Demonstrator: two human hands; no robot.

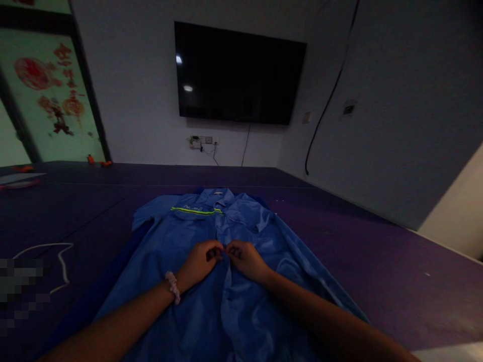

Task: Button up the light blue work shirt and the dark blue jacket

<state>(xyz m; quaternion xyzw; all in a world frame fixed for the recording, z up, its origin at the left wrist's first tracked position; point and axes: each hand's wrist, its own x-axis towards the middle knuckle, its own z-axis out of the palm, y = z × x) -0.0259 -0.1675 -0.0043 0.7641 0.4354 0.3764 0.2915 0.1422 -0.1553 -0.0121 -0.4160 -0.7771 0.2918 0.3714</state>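
Note:
A blue short-sleeved work shirt (pixel 162 251) lies spread on the floor, its collar away from me and a yellow-green stripe across the chest. At the middle of its front opening, both my hands meet with fingertips nearly touching. My left hand (pixel 202 256), a pale scrunchie on its wrist, is closed on one side of the shirt's front edge. My right hand (pixel 247 259) pinches the same spot from the other side. Whether a button sits between the fingertips is hidden. Below the hands, the front edge runs down in a loose wavy line.
Darker blue cloth (pixel 109 271) lies beneath the shirt. Purple matting (pixel 339 241) covers the floor. A white cable (pixel 64 261) curls at the left. Ahead, a large television (pixel 241 75) hangs above wall sockets (pixel 206 141). Small orange objects (pixel 90 159) stand by the decorated door (pixel 56 95).

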